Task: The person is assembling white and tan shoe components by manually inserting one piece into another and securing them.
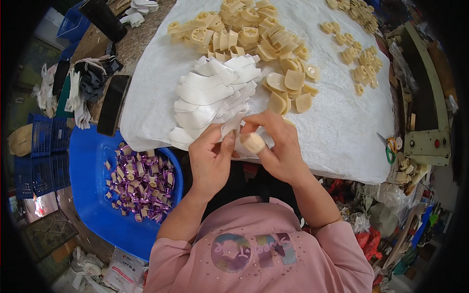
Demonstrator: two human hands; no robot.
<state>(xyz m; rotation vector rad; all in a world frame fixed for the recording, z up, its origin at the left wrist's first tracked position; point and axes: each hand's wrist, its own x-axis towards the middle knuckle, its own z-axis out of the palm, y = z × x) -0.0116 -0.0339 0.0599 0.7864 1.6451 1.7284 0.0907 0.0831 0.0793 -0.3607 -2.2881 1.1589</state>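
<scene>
Just in front of the table's near edge, my left hand [212,154] pinches a thin white curved piece [232,124], which looks like leather, between thumb and fingers. On its other side my right hand [281,149] has its fingers curled at the edge of the same piece; part of that grip is hidden. A tan wrap [253,143] covers the right thumb. Overlapping white pieces [205,95] lie fanned in a pile just beyond the hands. Cream moulded shoe heels [293,80] are heaped behind and right of that pile.
A white cloth [337,136] covers the table. More small cream parts [369,66] lie at far right, near green-handled scissors [391,150]. At left, a blue basin [85,195] holds purple-wrapped heels [139,183]. A phone [113,105] and black cup [102,19] stand beyond it.
</scene>
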